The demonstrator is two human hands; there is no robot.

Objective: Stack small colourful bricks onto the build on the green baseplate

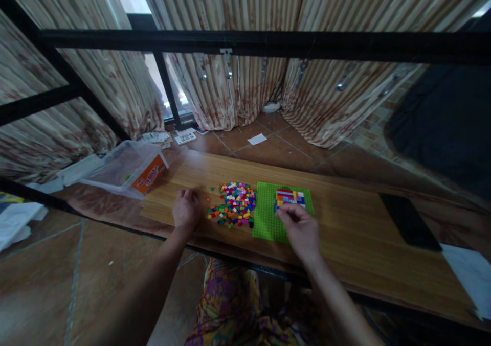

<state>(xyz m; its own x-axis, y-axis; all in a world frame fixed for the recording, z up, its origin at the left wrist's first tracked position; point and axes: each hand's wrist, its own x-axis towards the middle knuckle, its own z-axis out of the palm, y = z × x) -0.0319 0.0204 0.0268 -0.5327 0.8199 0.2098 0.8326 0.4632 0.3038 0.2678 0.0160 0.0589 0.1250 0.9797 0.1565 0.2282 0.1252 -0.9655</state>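
A green studded baseplate (264,218) lies on the wooden board, with a block of coloured toy bricks (291,197) built on its upper right part. My right hand (303,228) is over the plate, fingers pinched together at the lower left corner of the built bricks. Whatever sits between those fingertips is too small to make out. To the left of the plate spreads a pile of loose small bricks (238,200) in many colours. My left hand (186,208) rests on the board left of this pile, its fingers curled in; whether it holds anything is hidden.
A clear plastic box (123,167) with an orange label stands at the board's left end. On the right of the wooden board (353,233) lies a dark flat object (410,221), with white paper (468,274) beside it. A black metal bar (245,43) crosses above, before curtains.
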